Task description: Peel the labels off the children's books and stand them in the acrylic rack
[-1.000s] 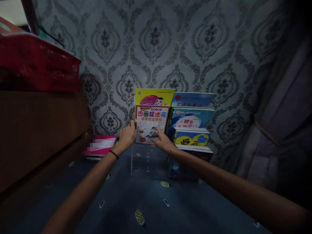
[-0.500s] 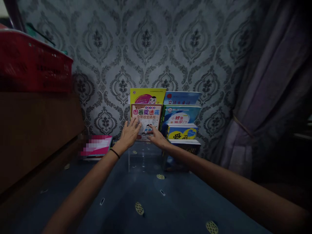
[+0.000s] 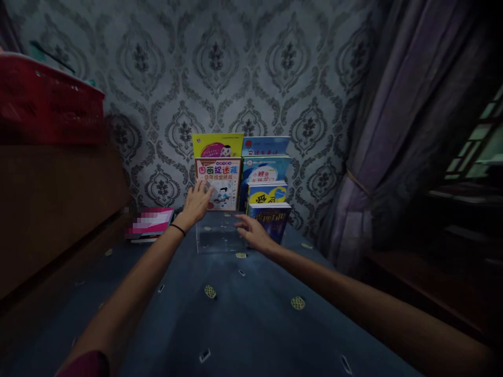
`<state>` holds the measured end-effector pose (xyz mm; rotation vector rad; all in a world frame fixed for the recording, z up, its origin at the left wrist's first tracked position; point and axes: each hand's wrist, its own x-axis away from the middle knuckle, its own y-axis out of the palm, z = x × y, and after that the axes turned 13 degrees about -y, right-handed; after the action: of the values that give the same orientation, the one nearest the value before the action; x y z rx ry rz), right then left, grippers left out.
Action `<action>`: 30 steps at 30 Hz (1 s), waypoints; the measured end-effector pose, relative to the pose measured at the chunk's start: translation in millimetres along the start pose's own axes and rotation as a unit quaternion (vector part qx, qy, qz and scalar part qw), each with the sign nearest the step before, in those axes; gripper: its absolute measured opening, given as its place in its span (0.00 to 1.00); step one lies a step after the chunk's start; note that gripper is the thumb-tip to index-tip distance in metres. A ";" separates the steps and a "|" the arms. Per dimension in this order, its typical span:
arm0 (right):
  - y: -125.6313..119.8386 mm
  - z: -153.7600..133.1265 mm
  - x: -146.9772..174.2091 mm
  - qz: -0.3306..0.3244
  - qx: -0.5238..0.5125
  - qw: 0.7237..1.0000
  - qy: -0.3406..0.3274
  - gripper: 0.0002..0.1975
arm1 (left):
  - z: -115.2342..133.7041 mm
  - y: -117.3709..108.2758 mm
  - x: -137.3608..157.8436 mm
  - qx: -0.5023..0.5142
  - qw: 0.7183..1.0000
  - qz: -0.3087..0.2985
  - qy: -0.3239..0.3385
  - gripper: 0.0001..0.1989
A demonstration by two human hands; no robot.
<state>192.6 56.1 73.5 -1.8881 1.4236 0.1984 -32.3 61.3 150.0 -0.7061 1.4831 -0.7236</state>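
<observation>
My left hand (image 3: 196,203) lies with its fingers spread at the lower left of an upright picture book (image 3: 226,183), whose pale cover has a brown edge. Bent but apart, the fingers of my right hand (image 3: 253,233) hold nothing in front of a clear stepped book stand (image 3: 214,243). Behind the picture book rises a yellow book (image 3: 216,139). Beside them, a column of books goes down in steps: a blue book (image 3: 271,144), a blue-green book (image 3: 281,166), a yellow and blue book (image 3: 259,195) and a dark blue book (image 3: 273,222), nearest my right hand.
Pink-covered books (image 3: 157,226) lie at the left beside a brown wooden cabinet (image 3: 58,209). A red basket (image 3: 51,99) sits on the cabinet. A purple curtain (image 3: 361,220) hangs at the right, and patterned wallpaper (image 3: 216,57) covers the wall behind.
My right hand has come off the picture book, moving down and right towards the stand. My left hand stays at the cover's lower left. The camera view has shifted.
</observation>
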 end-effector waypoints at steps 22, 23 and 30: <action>0.7 19.7 213.4 0.035 -0.060 0.994 0.086 0.20 | 11.4 -15.8 112.5 -0.008 0.995 -0.094 0.041 0.18; 1.3 20.2 209.7 0.031 -0.063 0.994 0.089 0.21 | 5.1 -6.8 124.8 -0.009 0.993 -0.106 0.040 0.17; 47.0 21.5 159.0 -0.036 -0.107 0.988 0.107 0.22 | -94.9 46.9 148.2 -0.036 0.985 -0.122 -0.113 0.17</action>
<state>216.6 -56.0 -48.2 -2.1869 1.5214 0.1203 -132.3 -24.9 24.4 -1.0043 1.2330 -0.7503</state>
